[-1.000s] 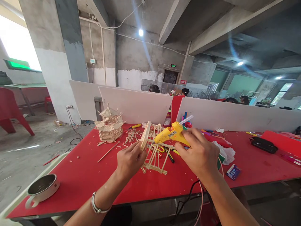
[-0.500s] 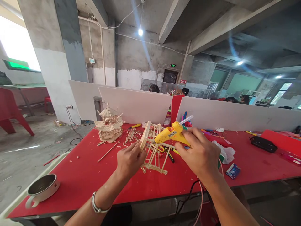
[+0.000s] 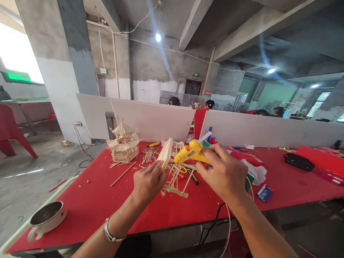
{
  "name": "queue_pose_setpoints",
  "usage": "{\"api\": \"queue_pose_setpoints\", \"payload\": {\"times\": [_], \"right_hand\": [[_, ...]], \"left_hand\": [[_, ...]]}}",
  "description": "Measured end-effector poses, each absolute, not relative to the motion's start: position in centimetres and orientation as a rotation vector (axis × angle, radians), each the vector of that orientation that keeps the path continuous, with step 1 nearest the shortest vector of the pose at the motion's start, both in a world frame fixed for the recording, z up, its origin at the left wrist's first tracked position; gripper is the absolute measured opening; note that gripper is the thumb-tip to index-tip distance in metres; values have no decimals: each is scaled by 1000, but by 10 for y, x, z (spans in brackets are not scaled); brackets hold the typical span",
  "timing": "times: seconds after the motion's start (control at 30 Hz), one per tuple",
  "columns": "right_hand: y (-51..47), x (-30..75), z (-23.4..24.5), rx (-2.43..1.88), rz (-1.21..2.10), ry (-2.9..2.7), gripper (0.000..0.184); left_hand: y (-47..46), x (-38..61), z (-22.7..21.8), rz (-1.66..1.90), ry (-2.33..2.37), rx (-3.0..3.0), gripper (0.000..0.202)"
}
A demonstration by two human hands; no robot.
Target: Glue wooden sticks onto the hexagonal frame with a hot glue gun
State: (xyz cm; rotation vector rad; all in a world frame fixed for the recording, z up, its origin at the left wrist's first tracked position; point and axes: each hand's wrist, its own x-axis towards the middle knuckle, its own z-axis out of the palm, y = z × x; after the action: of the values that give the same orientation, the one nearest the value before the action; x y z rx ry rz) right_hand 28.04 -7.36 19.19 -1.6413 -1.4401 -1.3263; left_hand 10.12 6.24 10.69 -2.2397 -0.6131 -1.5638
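Note:
My left hand (image 3: pixel 150 179) is closed around the near end of a flat panel of pale wooden sticks (image 3: pixel 166 152), tilted up off the table. My right hand (image 3: pixel 225 168) grips a yellow hot glue gun (image 3: pixel 189 153) with a clear glue stick (image 3: pixel 205 137) poking out of its back. The gun's nozzle is close to the panel's right side; whether it touches, I cannot tell. Beneath and behind lies an open frame of wooden sticks (image 3: pixel 176 191), partly hidden by both hands. Pliers with yellow-and-black handles (image 3: pixel 192 177) lie behind the frame.
A finished-looking stick pagoda (image 3: pixel 125 143) stands at the table's back left, beside loose sticks (image 3: pixel 149 154). A mug (image 3: pixel 47 216) sits at the front left corner. Rightward are a plastic bag (image 3: pixel 256 172), a blue box (image 3: pixel 264 193) and a black case (image 3: pixel 299 162). White boards (image 3: pixel 153 120) edge the back.
The panel in my left hand has turned so that more of its flat face shows. The glue gun has shifted slightly left and down, staying near it.

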Motion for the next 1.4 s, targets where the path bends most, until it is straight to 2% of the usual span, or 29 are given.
{"api": "queue_pose_setpoints", "payload": {"times": [0.13, 0.33, 1.07, 1.4], "right_hand": [[-78, 285, 188, -1609, -1329, -1392, 25], [-80, 296, 183, -1700, -1333, -1386, 29], [-80, 297, 182, -1652, -1326, -1427, 24], [-83, 299, 177, -1666, -1328, -1418, 24]], "left_hand": [[61, 103, 110, -1557, -769, -2190, 20], [62, 104, 108, -1513, -847, -2235, 22], [62, 104, 108, -1489, -831, -2267, 21], [65, 105, 106, -1530, -877, -2234, 26]]}}
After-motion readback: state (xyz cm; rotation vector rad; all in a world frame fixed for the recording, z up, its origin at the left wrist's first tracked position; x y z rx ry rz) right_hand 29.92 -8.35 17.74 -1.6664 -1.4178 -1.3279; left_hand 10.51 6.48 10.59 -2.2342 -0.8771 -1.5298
